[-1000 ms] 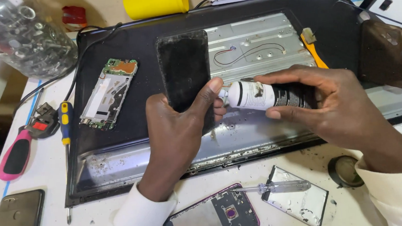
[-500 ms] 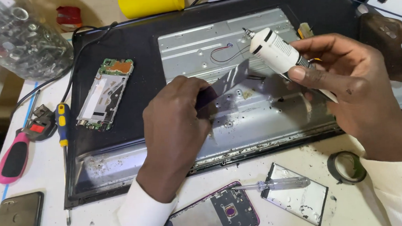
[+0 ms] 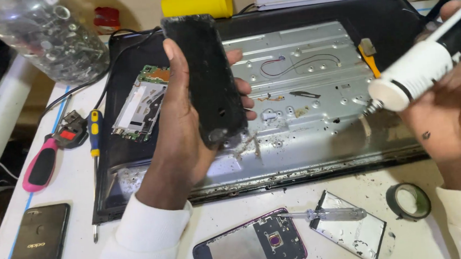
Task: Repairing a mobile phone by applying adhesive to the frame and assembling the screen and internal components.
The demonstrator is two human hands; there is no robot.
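Right, the phone screen panel [image 3: 206, 77] is up in my left hand [image 3: 180, 132], raised above the big metal back plate [image 3: 302, 88], standing nearly upright with its dark face toward me. My thumb runs up its left edge and my fingertips [image 3: 244, 99] wrap round the right edge, so it's pinched by the sides, not the face. I'd judge it thin, light and brittle, the sort of glass that cracks if flexed, and the lower end looks crusted with old adhesive, so the long edges are the safe place to grip. My right hand [image 3: 448, 116] is closed round a white and black glue tube [image 3: 419, 70], nozzle pointing left and down, well apart from the panel. Further out, on the dark tray, a stripped phone frame with a green circuit board [image 3: 141, 105] lies left of the panel. On the white table [image 3: 76, 219] in front there's an opened phone back [image 3: 254, 248], a clear-handled screwdriver [image 3: 326, 214] resting across a shiny plate [image 3: 349, 234], and a roll of tape [image 3: 410, 201]. Far left, a black phone [image 3: 37, 245], a yellow and blue screwdriver [image 3: 94, 132] and a pink-handled tool [image 3: 40, 165].
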